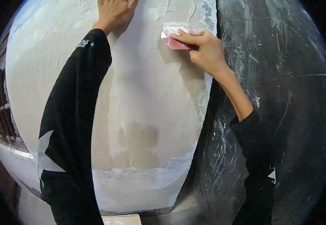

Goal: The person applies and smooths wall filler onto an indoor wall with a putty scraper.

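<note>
My left hand [116, 13] is high on the upright pale plastered panel [144, 97], cut off by the top edge, its fingers bent; what they grip, if anything, is out of sight. My right hand [208, 50] grips a small pink scraper [176, 43] smeared with white paste, held against the panel near its upper right. The panel's surface carries uneven ridges and patches of white coating, with a bluish-white band along the bottom.
A dark, paint-streaked surface [282, 112] fills the right side, behind the panel's edge. A dark opening with bars [3, 112] shows at the far left. A pale tray-like object [121, 221] sits at the bottom edge below the panel.
</note>
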Motion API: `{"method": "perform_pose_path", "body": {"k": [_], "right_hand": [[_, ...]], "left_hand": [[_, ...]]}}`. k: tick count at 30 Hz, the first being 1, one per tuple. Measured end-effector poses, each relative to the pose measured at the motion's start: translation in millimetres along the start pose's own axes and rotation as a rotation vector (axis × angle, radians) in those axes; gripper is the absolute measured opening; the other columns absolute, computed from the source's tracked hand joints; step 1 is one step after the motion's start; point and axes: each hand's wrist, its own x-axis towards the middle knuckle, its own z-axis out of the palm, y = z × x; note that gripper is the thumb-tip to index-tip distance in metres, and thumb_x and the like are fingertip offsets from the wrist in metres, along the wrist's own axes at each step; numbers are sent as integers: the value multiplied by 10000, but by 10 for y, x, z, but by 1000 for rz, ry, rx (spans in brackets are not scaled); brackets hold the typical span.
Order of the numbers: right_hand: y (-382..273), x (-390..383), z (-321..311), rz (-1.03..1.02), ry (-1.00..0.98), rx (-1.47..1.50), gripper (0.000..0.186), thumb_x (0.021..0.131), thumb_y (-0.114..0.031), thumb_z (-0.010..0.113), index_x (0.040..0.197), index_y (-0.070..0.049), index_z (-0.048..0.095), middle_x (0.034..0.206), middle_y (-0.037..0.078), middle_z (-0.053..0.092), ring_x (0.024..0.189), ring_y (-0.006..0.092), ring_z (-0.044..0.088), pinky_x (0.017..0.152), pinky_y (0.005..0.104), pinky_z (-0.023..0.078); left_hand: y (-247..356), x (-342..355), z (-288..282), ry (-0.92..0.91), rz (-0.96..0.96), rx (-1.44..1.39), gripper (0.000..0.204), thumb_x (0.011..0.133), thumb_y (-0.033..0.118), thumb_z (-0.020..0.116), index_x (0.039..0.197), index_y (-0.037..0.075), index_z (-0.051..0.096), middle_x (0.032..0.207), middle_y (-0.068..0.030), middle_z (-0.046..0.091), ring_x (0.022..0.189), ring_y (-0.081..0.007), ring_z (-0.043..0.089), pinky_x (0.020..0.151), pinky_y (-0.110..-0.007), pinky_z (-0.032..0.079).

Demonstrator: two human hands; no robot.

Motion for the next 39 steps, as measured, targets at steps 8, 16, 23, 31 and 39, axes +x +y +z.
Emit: {"method": "perform_pose_path", "body": {"k": [8, 16, 23, 31, 39], "right_hand": [[203, 293, -595, 381, 197, 283, 388, 855, -36, 633, 1242, -19, 649, 1071, 159, 725, 950, 230, 700, 898, 365, 543], [643, 603, -39, 390, 335, 722, 515, 865, 103, 615, 1362, 13, 516, 1260, 106, 596, 1123, 165, 578, 917, 273, 475], [1097, 668, -157, 370, 654, 268, 438, 867, 25, 610, 1302, 29, 566, 1180, 141, 649, 1068, 204, 623, 935, 290, 479], [1059, 911, 110, 447, 503, 669, 466, 845, 67, 543, 1310, 49, 564, 1207, 172, 649, 1079, 242, 616, 929, 304, 469], [716, 1171, 69, 251, 838, 218, 448, 838, 47, 556, 1286, 46, 577, 1140, 171, 672, 1081, 233, 627, 946, 306, 473]], "left_hand": [[13, -22, -68, -5, -12, 3, 564, 1023, 435, 398, 1500, 147, 315, 1585, -204, 197, 1490, -445, 77, 1158, -629, 152], [34, 41, -59, 109, -87, 43, 584, 1020, 467, 425, 1505, 163, 310, 1579, -196, 222, 1478, -443, 125, 1157, -607, 168], [-30, 76, -31, 95, -12, 122, 588, 1020, 483, 430, 1510, 183, 307, 1578, -201, 228, 1450, -448, 216, 1138, -626, 200], [-115, 142, 49, 76, 182, 49, 601, 1017, 483, 445, 1515, 182, 297, 1583, -214, 213, 1456, -452, 206, 1145, -647, 187], [-101, 127, 26, 95, 171, 19, 557, 1030, 455, 422, 1503, 177, 328, 1565, -220, 254, 1465, -425, 202, 1167, -601, 178]]}}
